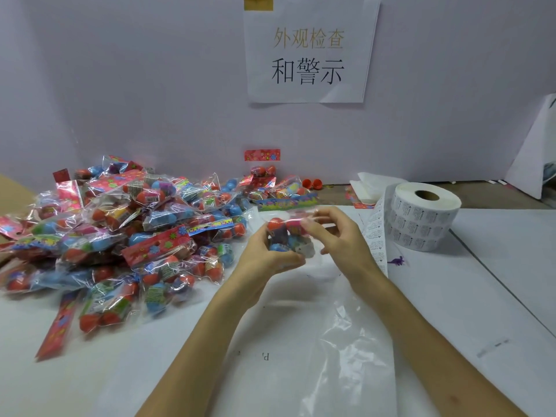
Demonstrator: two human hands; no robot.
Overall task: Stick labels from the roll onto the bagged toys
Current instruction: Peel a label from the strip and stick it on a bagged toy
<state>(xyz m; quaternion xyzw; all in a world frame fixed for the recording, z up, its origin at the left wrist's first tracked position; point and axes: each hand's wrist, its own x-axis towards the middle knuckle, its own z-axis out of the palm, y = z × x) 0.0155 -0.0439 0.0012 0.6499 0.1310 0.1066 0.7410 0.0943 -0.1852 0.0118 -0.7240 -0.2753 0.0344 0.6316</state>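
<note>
Above the table's middle I hold one clear bag of coloured toy eggs (284, 233) with a blue-green header card. My left hand (267, 254) grips the bag from below, fingers curled round it. My right hand (334, 233) pinches the bag's right side at the top. A white label (307, 251) shows on the bag's lower right. The label roll (424, 215) stands to the right, its strip (376, 233) hanging loose behind my right wrist.
A large heap of bagged toys (120, 230) covers the table's left half. A clear plastic sheet (346, 341) lies under my forearms. A small purple dinosaur figure (397, 260) lies near the roll. A paper sign (310, 49) is taped on the wall behind.
</note>
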